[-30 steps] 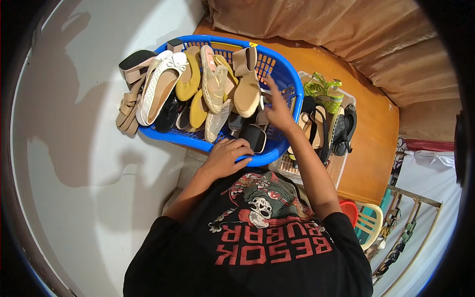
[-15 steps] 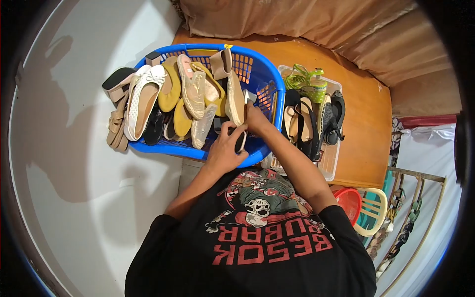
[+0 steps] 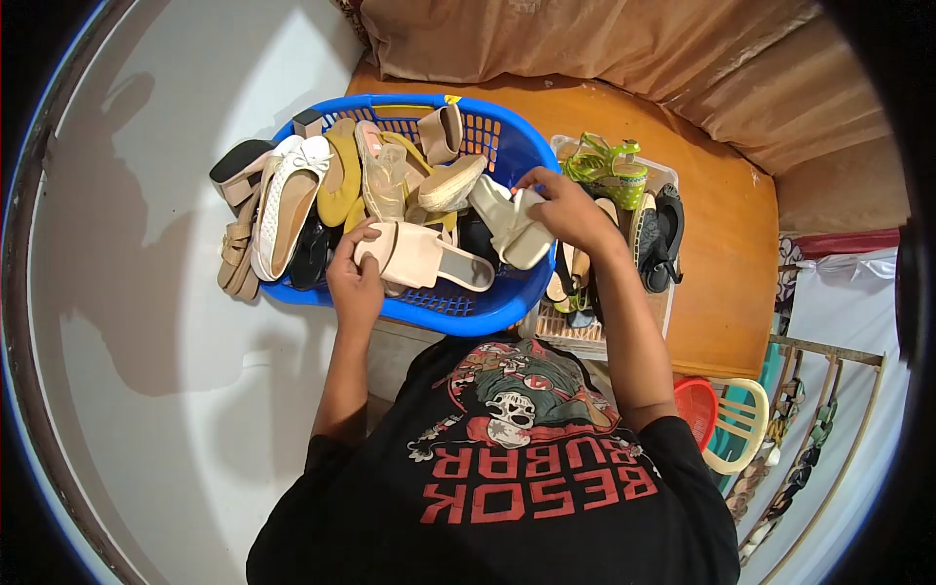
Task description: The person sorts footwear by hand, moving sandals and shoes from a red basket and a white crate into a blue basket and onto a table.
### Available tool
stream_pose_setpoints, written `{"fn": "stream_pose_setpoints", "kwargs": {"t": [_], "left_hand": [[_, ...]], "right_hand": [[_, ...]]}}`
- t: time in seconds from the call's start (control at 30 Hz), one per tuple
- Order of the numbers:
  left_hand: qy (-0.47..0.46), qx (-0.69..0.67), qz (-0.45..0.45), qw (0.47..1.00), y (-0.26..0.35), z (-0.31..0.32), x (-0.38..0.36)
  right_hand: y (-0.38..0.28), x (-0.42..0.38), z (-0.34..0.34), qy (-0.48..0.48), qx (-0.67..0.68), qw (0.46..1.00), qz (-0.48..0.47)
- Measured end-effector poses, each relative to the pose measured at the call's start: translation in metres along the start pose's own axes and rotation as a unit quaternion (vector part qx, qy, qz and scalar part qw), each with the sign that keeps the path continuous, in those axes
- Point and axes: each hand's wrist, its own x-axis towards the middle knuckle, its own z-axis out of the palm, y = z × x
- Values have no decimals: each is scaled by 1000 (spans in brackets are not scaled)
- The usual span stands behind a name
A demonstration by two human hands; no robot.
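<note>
My left hand [image 3: 357,278] grips the toe end of a pale pink slide sandal [image 3: 414,255] over the front of a blue plastic basket [image 3: 487,324]. At the basket's right side, my right hand [image 3: 565,210] is closed on a cream sandal [image 3: 514,229], which is tilted. Between the hands, an espadrille [image 3: 453,183] with a woven sole lies on the pile. Further left in the basket are a yellow flat [image 3: 338,180], a white flat with a bow [image 3: 285,210] and a black shoe [image 3: 310,253].
The basket stands on a wooden table [image 3: 726,253]. Right of it, a clear plastic crate [image 3: 665,317] holds dark shoes and a green sandal [image 3: 624,166]. Lower right are a red plastic item [image 3: 692,405] and a cream chair [image 3: 746,419]. A brown curtain [image 3: 604,44] hangs behind.
My hands have moved apart. The left now holds the pink slide sandal in view, and the right has lifted the cream sandal. The espadrille has tipped over to lie across the pile.
</note>
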Motion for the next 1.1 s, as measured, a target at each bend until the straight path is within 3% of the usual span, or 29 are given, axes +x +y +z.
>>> {"fn": "stream_pose_setpoints", "kwargs": {"t": [0.03,0.1,0.13,0.23,0.37,0.5,0.57,0.6,0.63,0.7,0.73,0.8,0.83,0.9,1.03,1.1], "left_hand": [[0,0,2,1000,-4,-5,2],[27,-96,-99,990,-9,-12,5],[57,-158,-170,971,-5,-14,4],[83,-233,-229,941,-1,-31,8],[168,-217,-186,944,-20,-62,17],[157,-214,-204,942,-9,-65,24],[147,-211,-190,947,-22,-61,22],[128,-206,-195,950,-27,-57,20],[108,-201,-201,953,-29,-52,18],[115,-184,-200,955,-31,-38,14],[123,-173,-176,961,-35,-34,13],[137,-147,-140,970,-39,-29,11],[141,-146,-144,969,-38,-29,10],[136,-40,-86,986,-34,-28,11],[140,29,-55,988,-17,-30,7],[143,54,-17,988,-20,-27,3]], "right_hand": [[7,-3,-3,2,0,1000,-2],[23,-10,-9,-25,159,986,40],[29,-16,-11,-18,181,983,12],[45,-32,-23,-9,256,965,52],[55,-37,-25,-3,356,934,27],[37,-31,1,11,217,976,-10],[35,-23,25,-33,152,988,-9],[47,-15,48,-16,129,988,-79],[42,-13,63,-35,131,987,-85],[48,3,81,-100,134,986,18],[45,12,88,-103,131,986,17],[42,32,100,-42,-154,987,-13],[42,39,101,-47,-154,987,-12],[44,59,95,-107,-337,933,-64],[71,84,103,-108,-329,938,-5],[68,82,102,-122,-331,936,-25]]}}
